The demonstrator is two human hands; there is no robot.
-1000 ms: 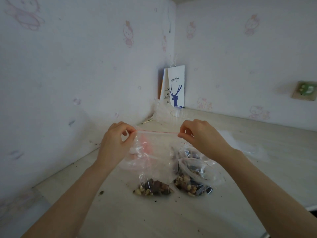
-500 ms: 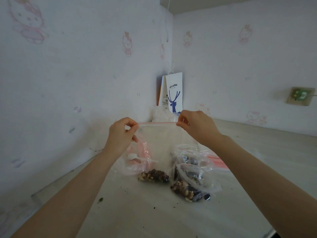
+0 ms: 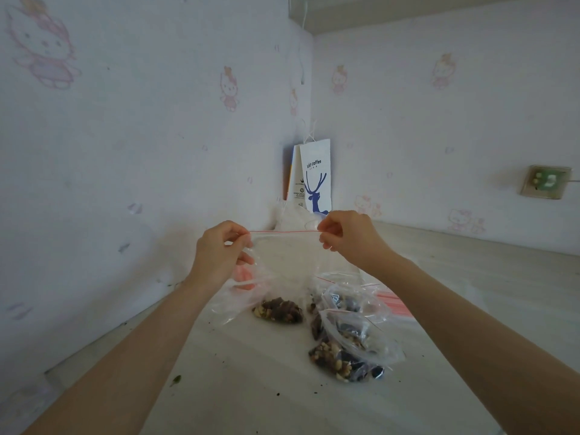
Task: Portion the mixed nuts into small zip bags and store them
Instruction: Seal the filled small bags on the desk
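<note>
A person's left hand (image 3: pixel 219 252) and right hand (image 3: pixel 348 237) each pinch a top corner of a clear zip bag (image 3: pixel 282 268), its red seal strip pulled taut between the fingers (image 3: pixel 326 238) from 9 o'clock to 3 o'clock. The bag hangs below them, nuts (image 3: pixel 277 310) gathered at 6 o'clock, low by the table (image 3: pixel 251 387). More filled bags (image 3: pixel 348 343) lie at its 4 o'clock.

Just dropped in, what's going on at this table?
A person holds a zip bag up by its top strip, the left hand pinching one end and the right hand the other. A few nuts sit at its bottom. Other filled bags lie on the table beside it.
</note>
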